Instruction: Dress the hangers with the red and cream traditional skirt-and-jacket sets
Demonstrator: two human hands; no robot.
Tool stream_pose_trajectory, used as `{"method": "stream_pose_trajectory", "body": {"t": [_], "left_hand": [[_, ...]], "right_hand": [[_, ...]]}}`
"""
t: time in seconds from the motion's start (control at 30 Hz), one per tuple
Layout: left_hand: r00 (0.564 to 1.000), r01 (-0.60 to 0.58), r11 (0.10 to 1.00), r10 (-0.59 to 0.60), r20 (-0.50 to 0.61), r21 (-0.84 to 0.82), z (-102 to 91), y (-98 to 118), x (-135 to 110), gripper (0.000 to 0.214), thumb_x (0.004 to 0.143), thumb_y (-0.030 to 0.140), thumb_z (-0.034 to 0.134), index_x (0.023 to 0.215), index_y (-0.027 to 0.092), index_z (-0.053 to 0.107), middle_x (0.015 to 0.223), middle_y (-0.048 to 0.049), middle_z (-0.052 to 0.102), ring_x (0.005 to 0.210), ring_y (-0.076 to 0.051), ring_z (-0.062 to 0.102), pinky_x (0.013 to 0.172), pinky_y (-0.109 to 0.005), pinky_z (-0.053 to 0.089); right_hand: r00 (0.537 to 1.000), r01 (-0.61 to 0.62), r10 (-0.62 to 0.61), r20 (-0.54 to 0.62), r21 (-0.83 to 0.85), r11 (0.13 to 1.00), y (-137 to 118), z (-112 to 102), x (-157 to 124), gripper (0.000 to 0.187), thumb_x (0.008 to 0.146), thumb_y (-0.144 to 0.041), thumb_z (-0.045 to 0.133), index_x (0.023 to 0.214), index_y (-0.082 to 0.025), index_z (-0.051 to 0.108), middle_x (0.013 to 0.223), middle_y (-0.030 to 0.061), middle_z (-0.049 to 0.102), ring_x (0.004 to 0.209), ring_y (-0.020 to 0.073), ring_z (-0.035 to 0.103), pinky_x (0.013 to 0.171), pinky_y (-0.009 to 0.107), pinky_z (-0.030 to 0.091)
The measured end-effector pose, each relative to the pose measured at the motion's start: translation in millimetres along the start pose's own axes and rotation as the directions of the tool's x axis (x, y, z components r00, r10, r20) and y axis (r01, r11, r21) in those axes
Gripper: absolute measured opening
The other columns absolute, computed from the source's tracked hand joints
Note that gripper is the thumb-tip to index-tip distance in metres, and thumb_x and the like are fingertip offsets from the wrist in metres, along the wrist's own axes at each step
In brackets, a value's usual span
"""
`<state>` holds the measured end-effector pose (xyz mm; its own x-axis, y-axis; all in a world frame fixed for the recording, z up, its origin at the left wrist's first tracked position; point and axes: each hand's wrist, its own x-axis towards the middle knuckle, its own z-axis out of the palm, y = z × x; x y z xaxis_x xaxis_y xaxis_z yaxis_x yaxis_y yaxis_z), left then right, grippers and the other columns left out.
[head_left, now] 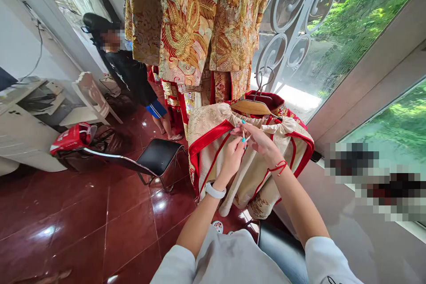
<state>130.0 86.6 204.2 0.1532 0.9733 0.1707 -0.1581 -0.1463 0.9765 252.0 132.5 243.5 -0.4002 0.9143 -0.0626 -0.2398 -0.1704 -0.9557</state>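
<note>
Cream red-trimmed garment (213, 142), hands (248, 142) pinching.

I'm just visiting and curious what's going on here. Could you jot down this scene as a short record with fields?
Place: room with red tiled floor beside a large window
Left hand: pinching something small and pale at the garment's collar
Right hand: meeting the left at the same spot; red string on the wrist
Garment: cream with red trim, on a wooden hanger
Behind it: gold embroidered robe, hanging
Nearby: black stool; another person standing further back
</note>
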Motion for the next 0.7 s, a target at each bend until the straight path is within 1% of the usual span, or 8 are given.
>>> {"method": "stream_pose_trajectory", "body": {"t": [0.13,0.2,0.27,0.3,0.37,0.43,0.6,0.7], "left_hand": [[0.998,0.009,1.000,-0.007,0.065,-0.023,-9.6,10.0,-5.2,0.049,0.085,0.065,0.059,0.072,0.020,0.046,0.065,0.0060,0.035,0.050,-0.006,0.022,0.044,-0.024,0.016],[0.995,0.037,0.999,-0.033,0.093,-0.033,-11.2,15.4,-6.1,0.050,0.084,0.066,0.059,0.070,0.021,0.042,0.064,0.0067,0.032,0.050,-0.006,0.022,0.044,-0.024,0.015],[0.993,0.055,0.998,-0.051,0.111,-0.031,-11.3,19.6,-6.0,0.049,0.084,0.065,0.059,0.070,0.021,0.040,0.062,0.0073,0.029,0.050,-0.007,0.021,0.045,-0.024,0.016],[0.991,0.051,0.999,-0.049,0.125,-0.017,-11.3,21.5,-5.6,0.047,0.086,0.063,0.058,0.071,0.021,0.041,0.062,0.0074,0.029,0.050,-0.007,0.022,0.045,-0.024,0.016],[0.987,0.008,0.999,-0.014,0.158,0.038,-12.2,25.4,-4.3,0.042,0.090,0.057,0.054,0.072,0.021,0.042,0.061,0.0071,0.030,0.051,-0.008,0.023,0.047,-0.024,0.018],[0.979,-0.075,0.987,0.046,0.197,0.141,-13.6,30.0,-2.5,0.037,0.092,0.048,0.053,0.070,0.021,0.041,0.061,0.0062,0.032,0.053,-0.009,0.027,0.050,-0.025,0.022],[0.969,-0.217,0.839,0.125,0.212,0.499,-14.3,40.4,2.6,0.039,0.091,0.027,0.057,0.058,0.022,0.036,0.055,0.0038,0.036,0.053,-0.012,0.028,0.055,-0.031,0.022],[0.966,-0.179,0.855,0.060,0.250,0.487,-16.5,42.3,8.4,0.043,0.093,0.031,0.053,0.056,0.023,0.033,0.052,0.0030,0.036,0.051,-0.013,0.028,0.052,-0.032,0.020]], "right_hand": [[0.957,0.225,-0.265,-0.118,-0.277,0.934,16.4,-12.3,-46.3,0.036,0.085,-0.056,0.068,0.097,-0.023,0.066,0.093,0.0061,0.070,0.082,0.0185,0.065,0.079,0.035,0.056],[0.764,0.332,-0.576,-0.291,-0.588,0.738,26.2,-15.8,-65.1,0.027,0.087,-0.049,0.068,0.100,-0.025,0.068,0.098,0.0078,0.069,0.091,0.0223,0.064,0.085,0.040,0.054],[0.549,0.298,-0.809,-0.209,-0.856,0.423,33.3,-17.4,-71.8,0.020,0.091,-0.041,0.067,0.106,-0.027,0.070,0.109,0.0102,0.069,0.109,0.0274,0.059,0.099,0.047,0.047],[0.514,0.268,-0.852,-0.096,-0.926,0.266,35.3,-18.3,-70.2,0.020,0.093,-0.038,0.064,0.110,-0.029,0.070,0.114,0.0101,0.069,0.117,0.0288,0.055,0.106,0.051,0.041],[0.556,0.278,-0.819,0.144,-0.960,0.020,36.2,-22.3,-59.8,0.023,0.099,-0.032,0.055,0.115,-0.033,0.071,0.111,0.0074,0.069,0.118,0.0273,0.054,0.112,0.053,0.033],[0.576,0.341,-0.760,0.301,-0.933,-0.110,33.8,-28.8,-45.0,0.031,0.103,-0.028,0.044,0.117,-0.034,0.071,0.095,0.0052,0.068,0.100,0.0227,0.058,0.106,0.048,0.038],[0.604,0.288,-0.716,0.349,-0.934,-0.212,23.2,-37.1,-16.7,0.042,0.103,-0.021,0.036,0.129,-0.031,0.068,0.081,0.0066,0.056,0.078,0.0214,0.048,0.078,0.037,0.041],[0.663,0.219,-0.664,0.346,-0.938,-0.269,22.5,-29.7,-8.8,0.044,0.101,-0.019,0.041,0.137,-0.036,0.062,0.090,0.0075,0.055,0.085,0.0231,0.048,0.079,0.037,0.038]]}}
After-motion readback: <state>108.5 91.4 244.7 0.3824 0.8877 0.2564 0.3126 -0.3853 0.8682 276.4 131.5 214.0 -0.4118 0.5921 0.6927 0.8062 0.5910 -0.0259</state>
